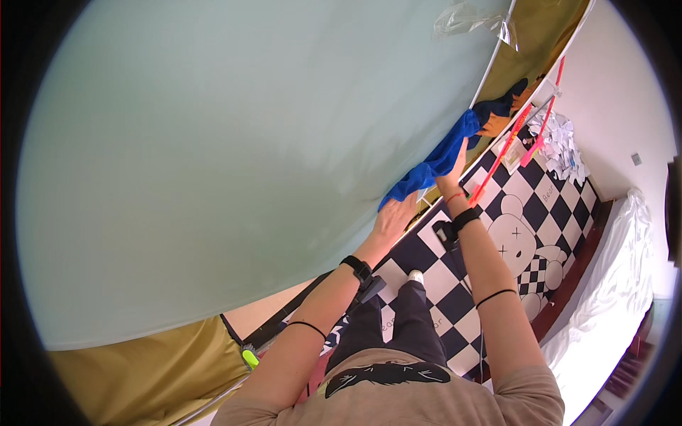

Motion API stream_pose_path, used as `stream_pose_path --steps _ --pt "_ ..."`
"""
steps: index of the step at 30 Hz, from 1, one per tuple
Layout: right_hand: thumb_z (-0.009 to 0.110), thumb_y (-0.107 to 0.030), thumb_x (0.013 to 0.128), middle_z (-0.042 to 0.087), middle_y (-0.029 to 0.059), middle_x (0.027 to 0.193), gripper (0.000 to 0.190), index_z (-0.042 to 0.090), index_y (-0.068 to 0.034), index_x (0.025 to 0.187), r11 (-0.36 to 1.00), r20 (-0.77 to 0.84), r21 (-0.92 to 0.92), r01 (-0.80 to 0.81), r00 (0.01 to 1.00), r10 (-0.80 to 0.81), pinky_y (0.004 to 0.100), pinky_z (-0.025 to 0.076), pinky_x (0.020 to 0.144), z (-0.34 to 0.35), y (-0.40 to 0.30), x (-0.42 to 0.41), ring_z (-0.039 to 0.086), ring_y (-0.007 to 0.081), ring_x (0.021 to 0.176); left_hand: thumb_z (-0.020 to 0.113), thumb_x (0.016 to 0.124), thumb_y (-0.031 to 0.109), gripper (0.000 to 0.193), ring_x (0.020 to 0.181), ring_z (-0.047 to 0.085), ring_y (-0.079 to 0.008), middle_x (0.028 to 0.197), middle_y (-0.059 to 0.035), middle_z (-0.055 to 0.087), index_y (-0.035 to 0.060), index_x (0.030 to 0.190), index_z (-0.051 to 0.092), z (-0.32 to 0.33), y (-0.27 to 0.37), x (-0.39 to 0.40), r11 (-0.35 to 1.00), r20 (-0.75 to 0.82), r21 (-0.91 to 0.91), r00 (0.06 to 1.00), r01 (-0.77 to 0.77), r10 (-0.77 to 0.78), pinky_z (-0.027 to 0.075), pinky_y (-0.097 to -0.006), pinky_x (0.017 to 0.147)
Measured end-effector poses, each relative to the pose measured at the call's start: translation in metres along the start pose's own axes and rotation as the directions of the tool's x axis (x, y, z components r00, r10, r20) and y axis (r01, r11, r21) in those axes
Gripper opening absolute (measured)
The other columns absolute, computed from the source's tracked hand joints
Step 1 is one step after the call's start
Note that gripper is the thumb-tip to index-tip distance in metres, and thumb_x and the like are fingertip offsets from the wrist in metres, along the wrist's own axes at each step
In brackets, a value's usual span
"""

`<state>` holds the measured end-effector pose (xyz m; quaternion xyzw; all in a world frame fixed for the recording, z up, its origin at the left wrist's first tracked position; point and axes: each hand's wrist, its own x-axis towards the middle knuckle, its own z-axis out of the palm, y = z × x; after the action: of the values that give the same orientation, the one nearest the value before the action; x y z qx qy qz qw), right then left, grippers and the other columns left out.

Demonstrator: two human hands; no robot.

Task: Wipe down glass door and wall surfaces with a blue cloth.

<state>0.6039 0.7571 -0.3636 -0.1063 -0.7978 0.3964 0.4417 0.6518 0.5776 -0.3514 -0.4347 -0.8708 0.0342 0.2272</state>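
A bunched blue cloth (431,166) lies along the lower right edge of a large pale green sheet-like surface (213,160). My left hand (395,217) grips the near end of the cloth, and my right hand (454,166) holds it further up, close to a white frame edge. Beyond the thin white rod, the cloth and my hand appear again, darker and mirrored, in a gold-toned shiny panel (519,48). The fingertips of both hands are partly hidden by the cloth.
Below is a checkered floor mat (559,213) with a bear drawing. Torn paper (562,146) lies in a heap by the wall, near red-handled poles (498,160). Gold fabric (160,367) hangs at lower left. White plastic sheeting (607,282) covers something at right. Clear plastic (469,21) hangs above.
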Motion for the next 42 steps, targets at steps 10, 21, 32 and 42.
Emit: stream_pose_path --steps 10,21,32,42 --pt "0.067 -0.021 0.071 0.047 0.0167 0.122 0.059 0.045 -0.002 0.122 0.896 0.109 0.433 -0.099 0.992 0.057 0.0388 0.031 0.098 0.041 -0.149 -0.191 0.042 0.0319 0.115 0.066 0.072 0.023 0.034 0.077 0.059 -0.0237 0.079 -0.0064 0.06 0.0048 0.101 0.06 -0.052 -0.035 -0.191 0.987 0.001 0.008 0.987 0.161 -0.161 0.047 -0.0387 0.076" --pt "0.06 -0.015 0.064 0.053 0.0167 0.109 0.037 0.058 -0.009 0.101 0.917 0.405 0.395 -0.059 0.907 -0.116 0.0526 0.034 0.089 0.045 -0.279 -0.279 0.045 0.0417 0.104 0.055 0.085 0.025 0.047 0.115 0.043 -0.0348 0.125 -0.0198 0.045 -0.0003 0.123 0.042 -0.134 -0.13 -0.258 0.641 -0.072 -0.556 0.738 0.529 -0.671 0.033 -0.0452 0.095" --pt "0.064 -0.048 0.069 0.052 0.0073 0.122 0.055 0.059 -0.015 0.112 0.781 0.053 0.458 0.424 0.864 -0.5 0.0448 0.027 0.091 0.031 -0.369 -0.139 0.045 0.0281 0.114 0.048 0.09 0.022 0.043 0.115 0.043 -0.0329 0.127 -0.0188 0.045 -0.002 0.125 0.041 -0.091 -0.175 -0.318 0.047 0.228 -0.929 0.667 0.368 -0.709 0.032 -0.0431 0.098" --pt "0.061 -0.03 0.074 0.049 0.0203 0.116 0.05 0.05 -0.003 0.114 0.988 0.444 0.015 -0.156 0.886 0.134 0.0483 0.03 0.096 0.075 -0.208 -0.292 0.041 0.0393 0.112 0.043 0.092 0.018 0.037 0.11 0.047 -0.033 0.124 -0.0203 0.049 -0.0033 0.122 0.045 0.008 -0.067 -0.256 -0.435 0.477 -0.875 0.533 0.212 -0.699 0.035 -0.0418 0.096"
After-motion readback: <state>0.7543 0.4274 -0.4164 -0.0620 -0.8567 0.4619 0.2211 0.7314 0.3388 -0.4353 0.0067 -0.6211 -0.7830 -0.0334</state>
